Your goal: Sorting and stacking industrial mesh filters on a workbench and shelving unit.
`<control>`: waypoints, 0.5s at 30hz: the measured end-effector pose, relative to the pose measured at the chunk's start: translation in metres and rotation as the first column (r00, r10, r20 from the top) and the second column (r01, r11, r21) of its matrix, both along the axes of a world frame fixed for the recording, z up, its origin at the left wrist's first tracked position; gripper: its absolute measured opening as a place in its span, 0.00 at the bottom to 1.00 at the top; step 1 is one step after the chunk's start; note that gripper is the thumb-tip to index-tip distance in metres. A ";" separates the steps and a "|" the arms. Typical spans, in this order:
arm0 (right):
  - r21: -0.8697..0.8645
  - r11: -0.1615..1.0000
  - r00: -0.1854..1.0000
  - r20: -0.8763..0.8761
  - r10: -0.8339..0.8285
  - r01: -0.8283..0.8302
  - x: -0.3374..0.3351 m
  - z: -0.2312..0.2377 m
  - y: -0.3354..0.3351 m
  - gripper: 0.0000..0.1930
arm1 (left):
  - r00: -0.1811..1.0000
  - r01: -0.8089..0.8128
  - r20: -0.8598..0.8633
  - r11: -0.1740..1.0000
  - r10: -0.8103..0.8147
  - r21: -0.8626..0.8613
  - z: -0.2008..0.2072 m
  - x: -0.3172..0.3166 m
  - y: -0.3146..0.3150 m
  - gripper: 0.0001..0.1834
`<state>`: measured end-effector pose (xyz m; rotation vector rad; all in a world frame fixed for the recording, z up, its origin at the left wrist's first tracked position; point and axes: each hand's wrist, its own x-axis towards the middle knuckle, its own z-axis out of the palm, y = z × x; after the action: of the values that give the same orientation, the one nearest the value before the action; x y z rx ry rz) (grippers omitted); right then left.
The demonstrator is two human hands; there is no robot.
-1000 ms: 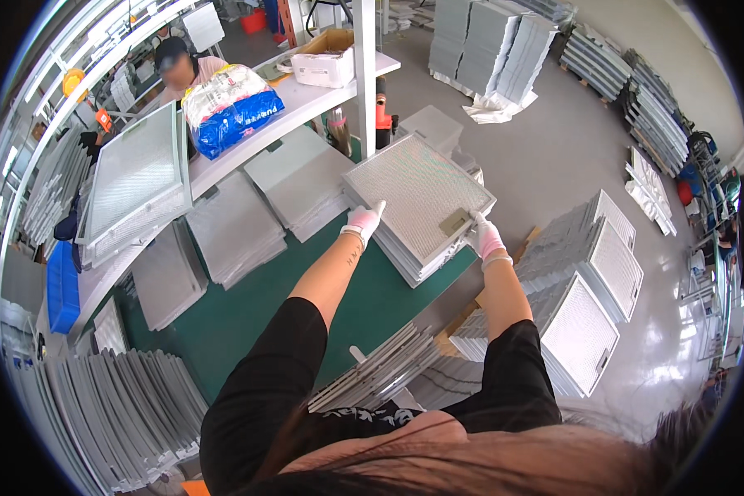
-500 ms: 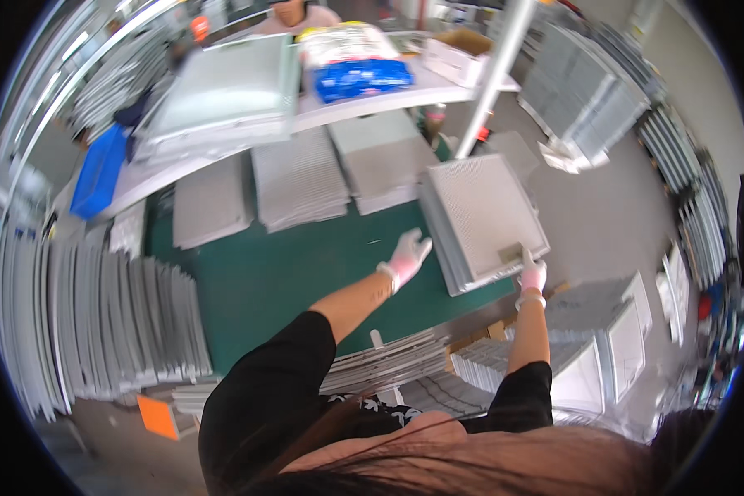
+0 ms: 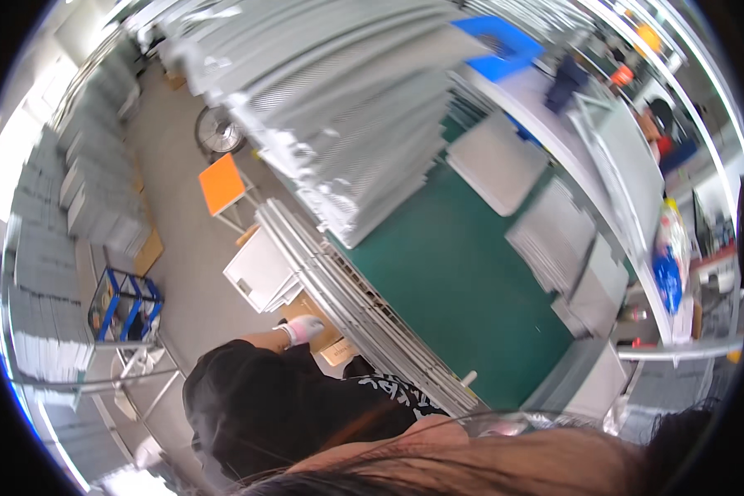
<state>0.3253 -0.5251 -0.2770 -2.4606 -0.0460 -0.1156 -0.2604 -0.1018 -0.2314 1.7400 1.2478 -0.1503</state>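
grey mesh-patterned panels (image 3: 372,153), green tabletop (image 3: 471,273)

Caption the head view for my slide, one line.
A gloved left hand near stacked pale panels alongside a green tabletop, an orange stool beyond.

"What's on the green counter (image 3: 471,281)?"
"My feed shows low panel piles (image 3: 554,236) along its shelf side and a taller stack (image 3: 591,380) at the right-hand end."
"And the shelf (image 3: 531,99)?"
"I see a bag (image 3: 668,264) and large panels (image 3: 624,161) there; an orange stool (image 3: 221,183) stands on the floor (image 3: 165,157)."
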 end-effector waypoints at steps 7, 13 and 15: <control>0.495 0.116 -0.219 -0.566 0.795 -0.861 -0.327 0.055 0.293 0.16 | 0.846 -0.357 -0.415 0.934 0.333 0.022 -0.063 -0.232 0.058 0.24; 0.509 0.122 -0.386 -0.769 0.509 -0.852 -0.522 -0.093 0.399 0.33 | 0.708 -0.551 -0.434 0.820 0.557 0.154 -0.135 -0.350 0.114 0.36; 0.379 0.417 -0.155 -0.865 0.478 -0.826 -0.551 -0.165 0.428 0.42 | 0.663 -0.618 -0.374 0.756 0.649 0.216 -0.180 -0.363 0.147 0.46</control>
<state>-0.2257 -0.0971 -0.4416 -1.9617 -0.9466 1.9906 -0.6237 0.0453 -0.4115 1.2483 2.1544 -0.0735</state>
